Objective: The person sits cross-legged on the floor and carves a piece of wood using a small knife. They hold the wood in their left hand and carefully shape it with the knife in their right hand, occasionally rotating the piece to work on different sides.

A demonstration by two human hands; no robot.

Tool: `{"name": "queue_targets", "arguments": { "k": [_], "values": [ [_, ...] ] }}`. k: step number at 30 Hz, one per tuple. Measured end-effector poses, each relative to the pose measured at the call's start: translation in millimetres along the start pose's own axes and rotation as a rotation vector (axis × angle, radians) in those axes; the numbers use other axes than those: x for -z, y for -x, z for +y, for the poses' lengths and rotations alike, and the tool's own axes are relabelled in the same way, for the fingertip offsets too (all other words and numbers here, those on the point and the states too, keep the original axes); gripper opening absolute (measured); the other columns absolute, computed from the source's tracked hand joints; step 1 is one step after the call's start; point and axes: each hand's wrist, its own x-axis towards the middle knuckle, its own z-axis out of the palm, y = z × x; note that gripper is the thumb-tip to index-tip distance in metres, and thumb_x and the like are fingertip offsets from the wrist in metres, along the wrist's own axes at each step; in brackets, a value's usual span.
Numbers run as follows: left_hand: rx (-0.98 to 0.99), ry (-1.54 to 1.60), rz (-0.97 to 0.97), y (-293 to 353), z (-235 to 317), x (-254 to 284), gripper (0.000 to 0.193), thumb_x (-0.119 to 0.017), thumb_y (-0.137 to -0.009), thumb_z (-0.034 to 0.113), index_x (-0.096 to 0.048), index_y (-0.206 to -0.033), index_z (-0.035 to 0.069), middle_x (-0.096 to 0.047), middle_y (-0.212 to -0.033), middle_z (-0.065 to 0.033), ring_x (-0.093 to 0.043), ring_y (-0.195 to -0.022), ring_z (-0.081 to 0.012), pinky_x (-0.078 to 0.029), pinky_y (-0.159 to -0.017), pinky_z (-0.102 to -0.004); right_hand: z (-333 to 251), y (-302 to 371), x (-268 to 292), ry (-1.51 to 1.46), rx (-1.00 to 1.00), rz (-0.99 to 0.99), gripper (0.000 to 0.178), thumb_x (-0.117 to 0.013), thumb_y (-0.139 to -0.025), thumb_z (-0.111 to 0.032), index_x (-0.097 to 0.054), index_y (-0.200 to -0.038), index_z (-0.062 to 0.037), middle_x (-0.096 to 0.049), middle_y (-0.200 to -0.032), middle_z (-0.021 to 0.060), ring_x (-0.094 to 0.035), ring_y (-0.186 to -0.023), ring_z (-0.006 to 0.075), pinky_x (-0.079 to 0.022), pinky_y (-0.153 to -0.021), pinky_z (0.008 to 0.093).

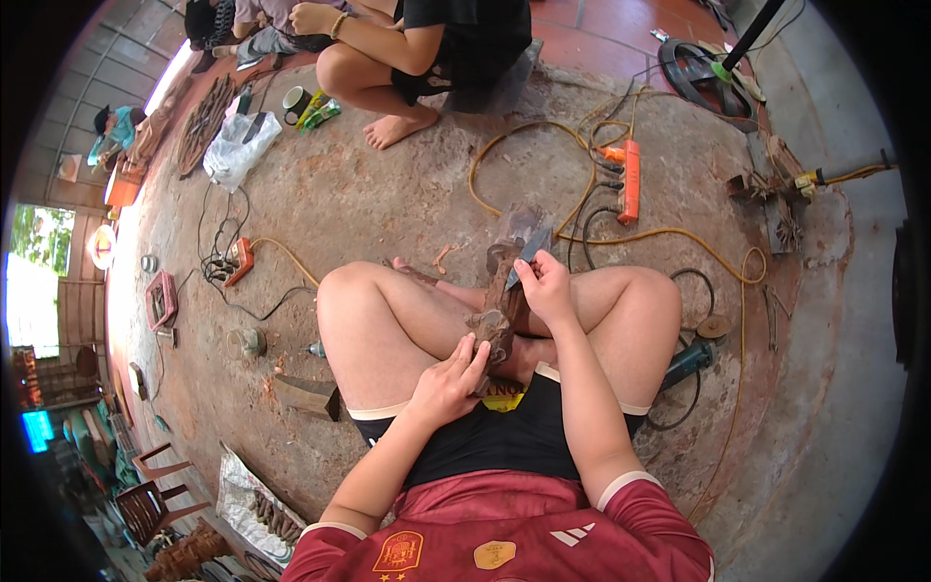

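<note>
A brown carved piece of wood (496, 330), knobbly and long, lies between my crossed legs and points away from me. My left hand (449, 381) grips its near end, fingers laid over the top. Pinched in my right hand (545, 285) is a grey flat sheet (536, 243) with a pointed corner, which looks like folded sandpaper. It sits against or just over the wood's middle part; I cannot tell whether it touches. The far end of the wood reaches past my shins, partly hidden behind the sheet.
An orange power strip (630, 182) with plugged-in cords lies ahead on the right. Beside my right knee is a teal power tool (687, 367). Another orange socket block (239, 261) and a glass jar (246, 342) stand left. A barefoot person (427, 53) sits ahead, near a plastic bag (240, 150).
</note>
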Motion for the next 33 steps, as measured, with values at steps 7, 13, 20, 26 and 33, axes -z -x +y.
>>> {"name": "queue_targets", "arguments": {
  "k": [7,13,20,26,33],
  "values": [
    [-0.006,0.002,0.023,1.3,-1.9,-1.3,0.104,-0.084,-0.055,0.011,-0.039,-0.148,0.001,-0.049,-0.141,-0.0332,-0.060,-0.123,-0.0389,-0.056,-0.093,-0.0405,-4.0,-1.0,-0.5,-0.201,-0.203,-0.034,0.029,-0.066,-0.097,-0.013,-0.051,-0.073,-0.0053,-0.053,-0.062,-0.0027,-0.044,-0.056,0.0031,-0.035,-0.049,0.0245],
    [-0.010,-0.021,0.003,-0.2,0.1,-1.4,0.103,-0.084,-0.056,0.011,-0.040,-0.148,0.000,-0.050,-0.140,-0.0323,-0.061,-0.123,-0.0385,-0.056,-0.092,-0.0400,-3.8,-11.0,15.0,-0.290,-0.249,-0.076,0.025,-0.067,-0.096,-0.012,-0.053,-0.076,-0.0071,-0.054,-0.068,-0.0049,-0.044,-0.058,0.0023,-0.034,-0.052,0.0227],
    [-0.001,-0.014,0.014,0.4,-0.4,-1.0,0.100,-0.083,-0.057,0.011,-0.041,-0.147,0.001,-0.050,-0.140,-0.0321,-0.061,-0.123,-0.0385,-0.056,-0.092,-0.0403,-8.3,-8.5,13.7,-0.143,-0.121,-0.130,0.024,-0.066,-0.096,-0.010,-0.052,-0.076,-0.0062,-0.050,-0.069,-0.0082,-0.042,-0.064,0.0007,-0.033,-0.053,0.0222],
    [-0.010,-0.015,0.014,0.3,-1.0,-1.8,0.099,-0.083,-0.057,0.011,-0.042,-0.147,0.001,-0.050,-0.141,-0.0325,-0.061,-0.123,-0.0387,-0.056,-0.092,-0.0405,-4.7,-9.1,10.9,-0.125,-0.101,-0.108,0.026,-0.066,-0.096,-0.010,-0.051,-0.076,-0.0060,-0.048,-0.068,-0.0081,-0.040,-0.063,0.0012,-0.032,-0.053,0.0227],
    [-0.009,-0.010,-0.014,-0.6,0.0,0.6,0.103,-0.084,-0.055,0.012,-0.040,-0.147,0.000,-0.048,-0.142,-0.0329,-0.060,-0.123,-0.0390,-0.056,-0.092,-0.0405,7.9,-10.0,10.5,-0.096,-0.072,-0.104,0.031,-0.067,-0.095,-0.012,-0.046,-0.073,-0.0064,-0.044,-0.065,-0.0079,-0.037,-0.061,0.0019,-0.030,-0.051,0.0243]
  ]
}}
